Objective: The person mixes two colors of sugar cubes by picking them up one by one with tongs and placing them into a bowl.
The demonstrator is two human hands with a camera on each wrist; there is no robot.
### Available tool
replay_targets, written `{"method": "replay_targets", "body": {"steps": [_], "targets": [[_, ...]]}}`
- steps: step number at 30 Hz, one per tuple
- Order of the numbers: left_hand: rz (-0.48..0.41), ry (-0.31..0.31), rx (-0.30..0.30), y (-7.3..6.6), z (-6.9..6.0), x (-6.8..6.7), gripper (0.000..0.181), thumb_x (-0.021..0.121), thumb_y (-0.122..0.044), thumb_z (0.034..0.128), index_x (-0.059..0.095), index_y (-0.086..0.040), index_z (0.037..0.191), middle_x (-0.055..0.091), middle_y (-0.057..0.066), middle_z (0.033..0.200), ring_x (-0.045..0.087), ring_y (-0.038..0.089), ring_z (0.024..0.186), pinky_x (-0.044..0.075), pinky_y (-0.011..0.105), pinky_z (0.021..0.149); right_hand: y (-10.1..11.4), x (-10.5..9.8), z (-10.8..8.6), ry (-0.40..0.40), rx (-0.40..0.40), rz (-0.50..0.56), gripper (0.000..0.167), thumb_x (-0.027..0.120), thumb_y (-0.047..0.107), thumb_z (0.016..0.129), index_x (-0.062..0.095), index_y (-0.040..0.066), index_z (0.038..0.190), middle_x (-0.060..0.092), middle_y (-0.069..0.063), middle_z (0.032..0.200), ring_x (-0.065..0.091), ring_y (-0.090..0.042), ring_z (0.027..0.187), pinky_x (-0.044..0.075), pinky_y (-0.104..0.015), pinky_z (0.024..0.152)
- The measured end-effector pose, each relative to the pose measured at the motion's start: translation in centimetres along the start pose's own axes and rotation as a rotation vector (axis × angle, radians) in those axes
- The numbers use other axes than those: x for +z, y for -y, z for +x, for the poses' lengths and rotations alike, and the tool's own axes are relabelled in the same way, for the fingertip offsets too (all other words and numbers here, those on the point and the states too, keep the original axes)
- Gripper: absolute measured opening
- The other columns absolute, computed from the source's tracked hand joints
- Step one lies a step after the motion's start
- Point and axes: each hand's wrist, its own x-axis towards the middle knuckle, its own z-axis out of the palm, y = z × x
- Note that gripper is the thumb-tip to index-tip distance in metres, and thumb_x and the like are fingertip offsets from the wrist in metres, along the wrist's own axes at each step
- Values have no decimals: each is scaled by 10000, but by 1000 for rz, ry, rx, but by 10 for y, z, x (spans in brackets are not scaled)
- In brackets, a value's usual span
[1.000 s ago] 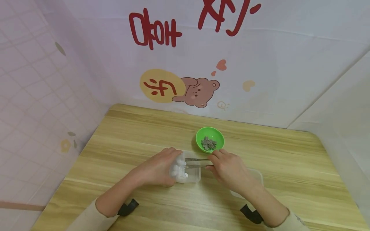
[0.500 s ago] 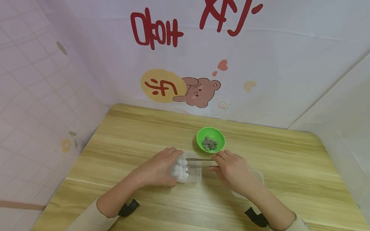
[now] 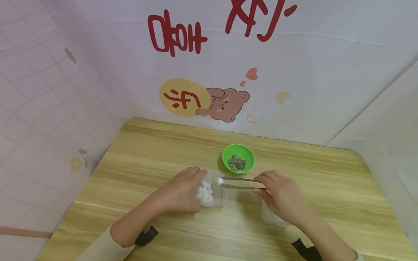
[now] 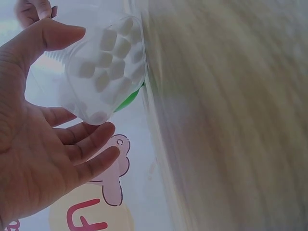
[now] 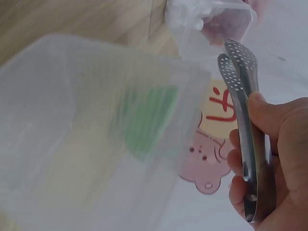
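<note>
My left hand [image 3: 183, 190] grips a clear plastic container [image 3: 217, 200] tipped on its side, thumb on one side and fingers on the other. White cubes [image 4: 108, 60] are gathered toward its base, beside my palm. My right hand [image 3: 282, 194] holds metal tongs [image 5: 250, 139] with perforated tips, thumb on one arm and fingers on the other. Between the tong tips sits one white cube [image 3: 220, 181], in front of the container's mouth in the head view; the right wrist view does not show this cube clearly.
A green bowl [image 3: 236, 148] with several grey cubes [image 3: 237, 163] stands behind the tongs. Beneath my right hand is a second clear container [image 3: 274, 217], large and blurred in the right wrist view. A printed wall sheet [image 3: 294, 65] rises at the table's back edge.
The tongs have drawn back rightward from the tipped container with my right hand, and a white cube now shows at their tips. My left hand and its container have barely moved.
</note>
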Motion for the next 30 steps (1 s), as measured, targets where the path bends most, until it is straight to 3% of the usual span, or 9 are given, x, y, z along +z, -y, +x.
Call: {"method": "replay_targets", "body": {"steps": [11,18,21,24,30], "targets": [[-1,-9,3,0,1,1,868,869,-236,632,511,-65,1403,561,28,1182,502,180,1061,474,391,939,-24,-25,3,-89,57,-31,500,503,491,1084,729,46,1053,711,-24,969,662,-173,710,504,-325,552],[-14,-4,-2,0,1,0,875,860,-231,632,505,-70,1415,557,25,1202,500,184,1071,476,390,941,-51,-22,7,-50,85,-52,555,481,509,1084,725,12,1068,706,-75,968,633,-213,755,489,-366,537],[-20,9,-12,0,1,1,878,850,-229,635,497,-78,1425,550,17,1220,495,180,1081,474,391,951,-60,-18,6,-19,91,-55,436,598,416,1059,723,0,1076,706,-94,968,619,-217,752,484,-362,520],[-24,18,-21,1,1,0,879,841,-227,637,492,-86,1431,545,6,1225,487,169,1079,470,380,952,-66,-14,4,11,105,-64,291,742,267,962,724,2,1081,710,-95,970,610,-206,750,483,-364,520],[-22,15,-20,1,0,0,864,833,-223,635,496,-94,1419,543,0,1211,484,160,1067,472,363,935,-72,-8,1,34,140,-89,302,835,136,816,725,14,1069,704,-82,948,588,-190,726,463,-363,508]]}}
